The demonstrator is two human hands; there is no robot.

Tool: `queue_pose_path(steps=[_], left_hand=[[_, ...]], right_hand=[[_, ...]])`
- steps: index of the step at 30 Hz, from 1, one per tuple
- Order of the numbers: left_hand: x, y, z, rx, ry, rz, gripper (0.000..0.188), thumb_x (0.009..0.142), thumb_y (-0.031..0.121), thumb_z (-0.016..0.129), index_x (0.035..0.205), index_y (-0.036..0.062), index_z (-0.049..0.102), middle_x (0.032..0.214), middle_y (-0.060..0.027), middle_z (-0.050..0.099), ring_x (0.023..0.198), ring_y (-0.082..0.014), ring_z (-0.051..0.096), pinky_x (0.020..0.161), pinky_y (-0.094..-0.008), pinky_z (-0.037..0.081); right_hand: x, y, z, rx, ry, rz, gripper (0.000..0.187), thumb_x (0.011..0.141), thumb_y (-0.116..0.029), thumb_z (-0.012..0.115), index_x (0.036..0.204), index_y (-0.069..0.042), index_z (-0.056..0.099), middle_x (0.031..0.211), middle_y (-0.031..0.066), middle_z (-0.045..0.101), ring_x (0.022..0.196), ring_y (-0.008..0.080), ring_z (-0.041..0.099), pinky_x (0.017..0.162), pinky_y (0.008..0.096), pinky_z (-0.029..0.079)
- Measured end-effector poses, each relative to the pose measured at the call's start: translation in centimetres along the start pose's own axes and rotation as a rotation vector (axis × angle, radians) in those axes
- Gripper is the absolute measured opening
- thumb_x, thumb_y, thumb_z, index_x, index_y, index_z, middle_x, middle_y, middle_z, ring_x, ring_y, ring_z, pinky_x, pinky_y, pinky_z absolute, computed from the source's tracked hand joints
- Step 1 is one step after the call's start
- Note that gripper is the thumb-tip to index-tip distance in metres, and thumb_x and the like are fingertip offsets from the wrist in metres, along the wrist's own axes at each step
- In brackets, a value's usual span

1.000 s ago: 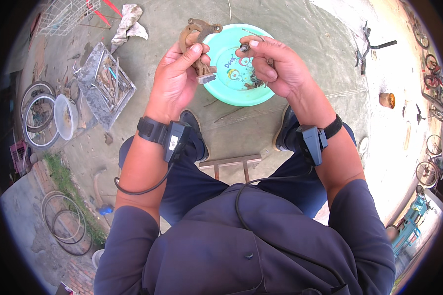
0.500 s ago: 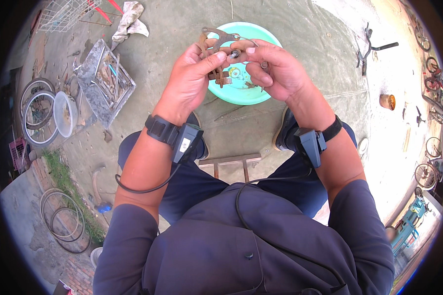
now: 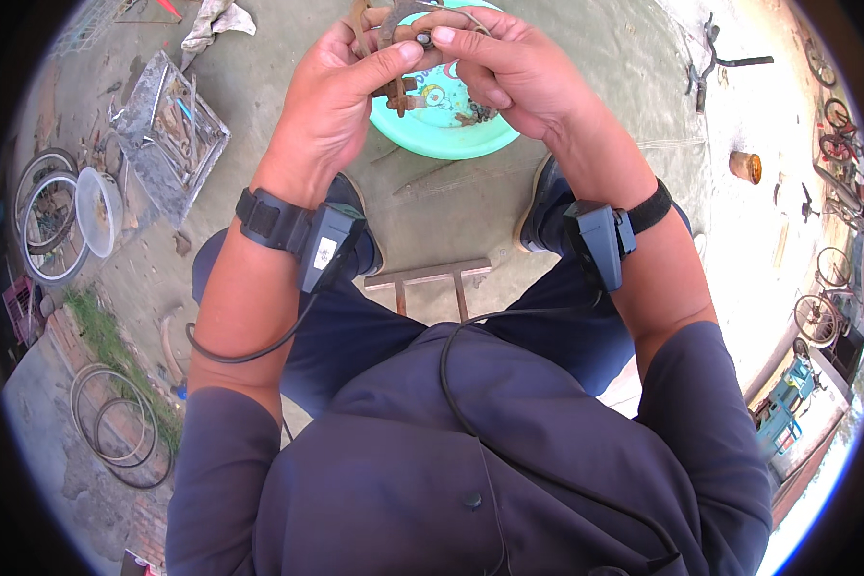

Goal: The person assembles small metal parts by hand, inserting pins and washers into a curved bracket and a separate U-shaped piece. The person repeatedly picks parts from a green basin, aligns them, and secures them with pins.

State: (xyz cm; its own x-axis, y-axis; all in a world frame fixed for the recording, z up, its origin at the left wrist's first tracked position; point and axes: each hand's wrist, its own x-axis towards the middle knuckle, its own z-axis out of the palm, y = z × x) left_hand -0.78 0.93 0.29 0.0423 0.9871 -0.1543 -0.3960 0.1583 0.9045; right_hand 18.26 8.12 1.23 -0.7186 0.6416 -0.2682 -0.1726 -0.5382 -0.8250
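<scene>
Rusty bracket (image 3: 401, 97), basin (image 3: 446, 148) partly hidden behind hands (image 3: 339, 86) (image 3: 536, 84)

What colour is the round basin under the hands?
The basin is light turquoise-green with a multicoloured cartoon print inside, seen in the head view.

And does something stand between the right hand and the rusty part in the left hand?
Nothing visible blocks it: the right hand holds a small dark fitting close to the rusty part. The left hand has its thumb tip beside the fitting.

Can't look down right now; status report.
Left hand holding rusty bracket. Right hand pinching small dark fitting close by. Hands partly hide both; turquoise basin beneath.
</scene>
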Motion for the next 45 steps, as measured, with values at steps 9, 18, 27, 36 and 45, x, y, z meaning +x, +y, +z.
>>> queue_pose_path(steps=[9,18,27,36,45], left_hand=[[0.4,0.4,0.9,-0.058,-0.014,0.032,0.037,0.089,0.008,0.069,0.123,-0.0004,0.056,0.112,-0.0063,0.067,0.103,-0.0151,0.065,0.091,-0.0289,0.052],[0.2,0.5,0.3,-0.059,0.181,0.019,0.031,0.090,0.007,0.068,0.119,0.0065,0.057,0.100,-0.0015,0.068,0.080,-0.0096,0.065,0.071,-0.0252,0.053],[0.6,0.3,-1.6,-0.033,0.148,0.039,0.037,0.090,0.010,0.069,0.124,0.0076,0.055,0.108,-0.0049,0.068,0.085,-0.0110,0.064,0.076,-0.0271,0.051],[0.8,-0.3,-2.0,0.050,0.165,0.090,0.038,0.090,0.012,0.070,0.125,0.0027,0.057,0.115,-0.0114,0.067,0.091,-0.0122,0.057,0.088,-0.0300,0.044],[0.7,-0.3,-2.0,0.053,0.154,0.093,0.039,0.091,0.012,0.070,0.126,0.0027,0.056,0.116,-0.0118,0.067,0.091,-0.0122,0.058,0.089,-0.0299,0.044]], right_hand=[[0.6,0.4,-0.1,-0.054,0.066,-0.013,0.016,0.099,-0.018,0.061,0.105,-0.004,0.062,0.077,0.0053,0.068,0.040,0.0033,0.037,0.036,0.0194,0.026],[-0.6,-1.8,-1.4,-0.080,0.200,-0.005,0.036,0.103,-0.022,0.040,0.118,0.005,0.058,0.085,0.0090,0.070,0.051,0.0108,0.057,0.045,0.0190,0.043],[-1.4,-2.0,-3.5,-0.227,0.302,-0.020,0.029,0.099,-0.011,0.047,0.120,0.006,0.059,0.086,0.0075,0.064,0.077,0.0142,0.064,0.066,0.0240,0.051],[-2.4,-2.4,-4.0,-0.279,0.351,-0.001,0.028,0.098,-0.012,0.055,0.120,0.005,0.062,0.091,0.0083,0.065,0.079,0.0142,0.063,0.070,0.0247,0.053],[-2.2,-2.2,-4.0,-0.218,0.416,-0.024,0.027,0.095,-0.008,0.062,0.120,0.003,0.060,0.094,0.0080,0.066,0.077,0.0149,0.067,0.067,0.0251,0.054]])
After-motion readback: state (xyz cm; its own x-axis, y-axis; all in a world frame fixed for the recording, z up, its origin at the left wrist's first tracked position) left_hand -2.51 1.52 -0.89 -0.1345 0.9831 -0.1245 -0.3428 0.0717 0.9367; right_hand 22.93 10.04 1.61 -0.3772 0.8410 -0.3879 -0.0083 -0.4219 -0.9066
